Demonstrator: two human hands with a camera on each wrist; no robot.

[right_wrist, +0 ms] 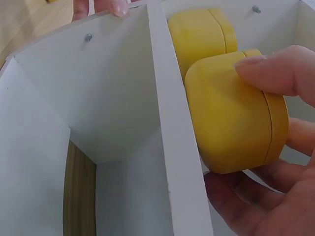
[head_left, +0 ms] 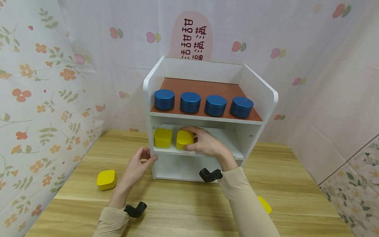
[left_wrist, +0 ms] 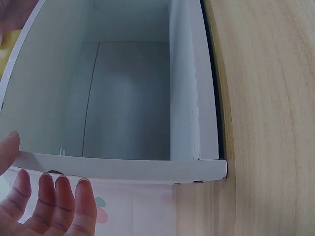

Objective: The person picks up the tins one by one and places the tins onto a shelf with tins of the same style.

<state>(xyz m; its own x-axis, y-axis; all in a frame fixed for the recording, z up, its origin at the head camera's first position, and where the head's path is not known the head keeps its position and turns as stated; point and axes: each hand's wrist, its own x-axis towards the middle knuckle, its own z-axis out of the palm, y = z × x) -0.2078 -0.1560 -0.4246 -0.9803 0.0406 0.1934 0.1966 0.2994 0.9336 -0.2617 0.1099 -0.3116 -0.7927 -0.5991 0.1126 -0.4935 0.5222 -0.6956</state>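
In the head view my right hand [head_left: 205, 141] holds a yellow square box [head_left: 185, 139] with rounded corners on the middle level of a small white shelf [head_left: 198, 168]. The right wrist view has the thumb on one face of that yellow box [right_wrist: 231, 115] and the fingers round the other side. Just to its left stands a second yellow box [head_left: 163, 138]. My left hand [head_left: 139, 166] holds the front edge of the shelf's left side panel [left_wrist: 123, 168], thumb on the inner side, fingers outside.
Several round blue tins [head_left: 190, 102] stand in a row on the brown top level. One more yellow box [head_left: 106, 179] lies on the wooden table [head_left: 177, 210] at the left, and another yellow box [head_left: 265, 204] shows partly beside the right sleeve. A printed curtain [head_left: 118, 82] hangs behind.
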